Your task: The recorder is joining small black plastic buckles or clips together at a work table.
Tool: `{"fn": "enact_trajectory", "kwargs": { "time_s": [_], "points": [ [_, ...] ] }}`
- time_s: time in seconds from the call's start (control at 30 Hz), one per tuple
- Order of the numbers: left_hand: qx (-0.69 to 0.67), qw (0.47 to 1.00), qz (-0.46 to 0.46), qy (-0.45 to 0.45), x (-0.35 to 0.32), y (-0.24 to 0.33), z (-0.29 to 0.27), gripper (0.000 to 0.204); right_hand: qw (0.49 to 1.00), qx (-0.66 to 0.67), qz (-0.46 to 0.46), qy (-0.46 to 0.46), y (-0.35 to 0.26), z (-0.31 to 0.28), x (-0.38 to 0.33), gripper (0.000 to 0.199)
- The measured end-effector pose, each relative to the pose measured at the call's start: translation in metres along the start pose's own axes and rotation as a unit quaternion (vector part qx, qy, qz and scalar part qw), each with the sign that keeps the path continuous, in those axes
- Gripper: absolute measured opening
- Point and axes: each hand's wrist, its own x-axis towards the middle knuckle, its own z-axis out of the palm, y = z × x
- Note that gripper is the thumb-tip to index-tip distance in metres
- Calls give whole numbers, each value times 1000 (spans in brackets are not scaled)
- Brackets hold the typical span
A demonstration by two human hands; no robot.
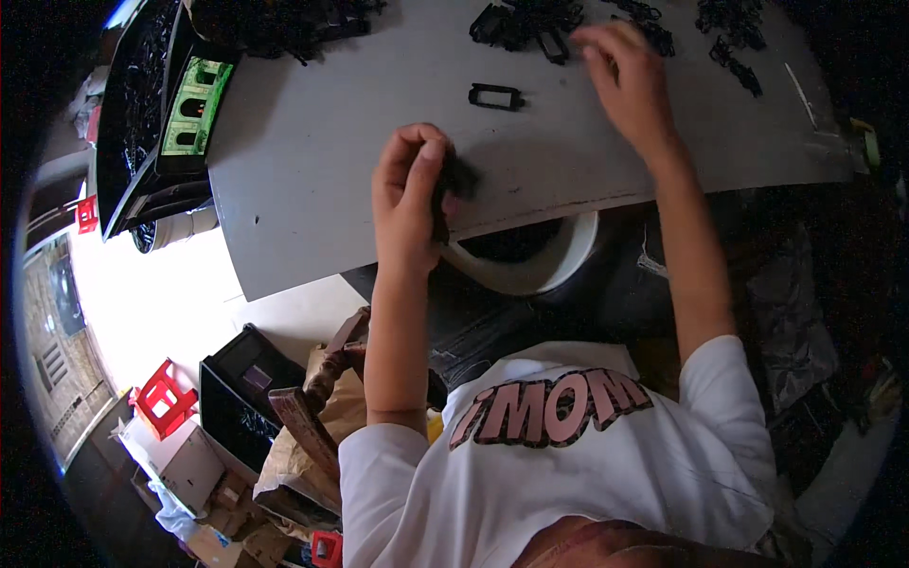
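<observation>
Closest to me is my white T-shirt (606,483) with its pink lettering, and on my left a reddish wooden chair arm (308,431) above a brown paper sack (284,469). Just beyond the sack stand a black bin (216,388) and a red plastic stool (163,402). A round white tub (576,256) shows partly under the near edge of the grey tabletop (312,180). Above that edge my left hand (405,194) has its thumb and curled fingers closed on a dark piece (458,178), too blurred for me to make out its shape. Farther in, a single black rectangular frame (516,98) lies flat, between my hands and apart from the rest. My right hand (630,90) is up beside the middle heap of black plastic parts (516,30), fingers bent and blurred; I cannot tell whether they hold anything. More black parts lie in a left heap (317,26) and a right heap (734,33) along the far side, and a large black tray (192,36) stands at the table's left, a green picture panel (178,128) against it.
</observation>
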Motion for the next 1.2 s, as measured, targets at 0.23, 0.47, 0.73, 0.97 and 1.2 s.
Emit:
{"fn": "enact_trajectory", "kwargs": {
  "time_s": [0.23,0.47,0.73,0.97,1.2],
  "points": [
    [71,996,61,3,22,20,-9,7,967,-217,-127,34,42,9,21,21],
    [603,659,420,159,113,40,-58,29,987,-138,-59,65,21,8,-9,21],
    [778,572,233,115,135,64,-30,23,961,-173,-174,-131,-18,-17,-46,26],
    [779,591,204,59,113,77,-16,17,916,-211,-255,-229,-54,-32,-42,37],
    [589,728,349,14,91,60,-30,37,986,-40,-125,-105,-77,16,1,37]
  ]
}}
